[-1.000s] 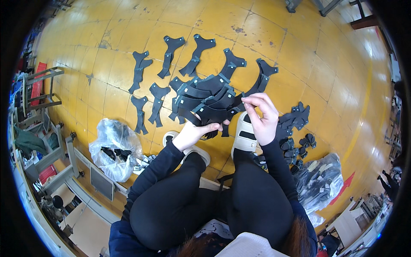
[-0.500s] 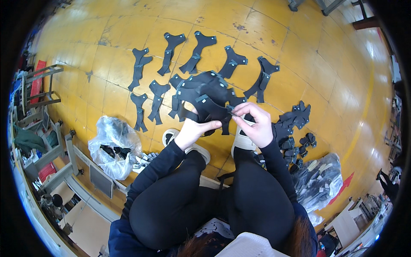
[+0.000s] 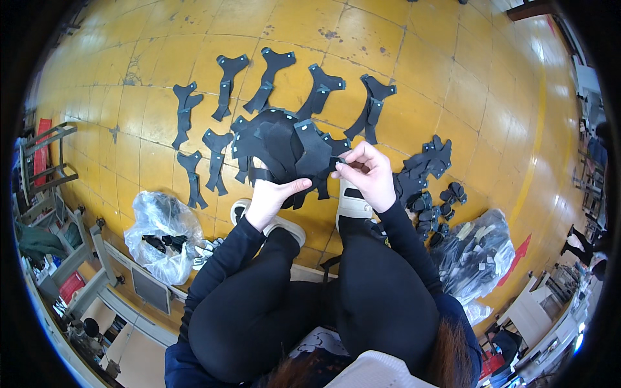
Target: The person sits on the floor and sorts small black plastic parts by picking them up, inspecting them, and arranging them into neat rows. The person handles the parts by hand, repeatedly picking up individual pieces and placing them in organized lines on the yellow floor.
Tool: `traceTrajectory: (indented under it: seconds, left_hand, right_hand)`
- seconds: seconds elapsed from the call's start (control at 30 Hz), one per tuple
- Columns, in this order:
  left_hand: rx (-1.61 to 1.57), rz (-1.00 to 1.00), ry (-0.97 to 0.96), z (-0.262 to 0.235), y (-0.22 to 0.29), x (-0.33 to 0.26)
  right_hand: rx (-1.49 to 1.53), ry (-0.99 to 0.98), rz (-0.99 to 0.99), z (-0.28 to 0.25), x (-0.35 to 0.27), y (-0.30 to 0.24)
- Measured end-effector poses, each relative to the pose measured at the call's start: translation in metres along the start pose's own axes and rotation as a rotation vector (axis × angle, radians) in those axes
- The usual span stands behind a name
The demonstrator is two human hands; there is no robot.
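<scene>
My left hand is closed around the lower part of a black fabric brace piece, thumb across its front. The piece is flat and broad, with a small pale tag on its upper edge. At its right side, my right hand pinches a narrow black end of it between thumb and fingertips. Behind the held piece lies a heap of similar black pieces, partly hidden by it and by my left hand. Several Y-shaped black pieces are spread singly on the yellow floor beyond and to the left.
On the right are stacked black pieces, small black parts and a clear plastic bag of dark parts. Another plastic bag stands left of my shoes. Metal frames line the left side.
The held piece has turned so its broad face shows more upright. My right hand keeps its pinch at the right side. The whole view has shifted, with the floor pieces now farther left.
</scene>
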State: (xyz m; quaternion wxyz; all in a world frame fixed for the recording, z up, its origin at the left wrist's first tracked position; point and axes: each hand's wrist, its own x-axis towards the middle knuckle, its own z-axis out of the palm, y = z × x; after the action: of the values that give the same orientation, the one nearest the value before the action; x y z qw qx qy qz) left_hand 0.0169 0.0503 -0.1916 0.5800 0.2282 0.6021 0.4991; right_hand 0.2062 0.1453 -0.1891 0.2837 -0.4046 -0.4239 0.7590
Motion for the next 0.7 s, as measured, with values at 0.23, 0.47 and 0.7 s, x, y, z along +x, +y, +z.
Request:
traceTrajectory:
  seconds: [0.23,0.47,0.7]
  left_hand:
    - [0.675,-0.144,0.047,0.005,0.010,-0.005]
    - [0.033,0.126,0.220,0.015,0.002,0.004]
    - [-0.202,0.046,0.072,-0.005,0.004,0.005]
  right_hand:
    - [0.133,-0.076,0.052,0.005,0.001,0.008]
    - [0.051,0.050,-0.008,-0.005,0.002,0.011]
    - [-0.048,0.211,-0.095,-0.084,0.046,0.038]
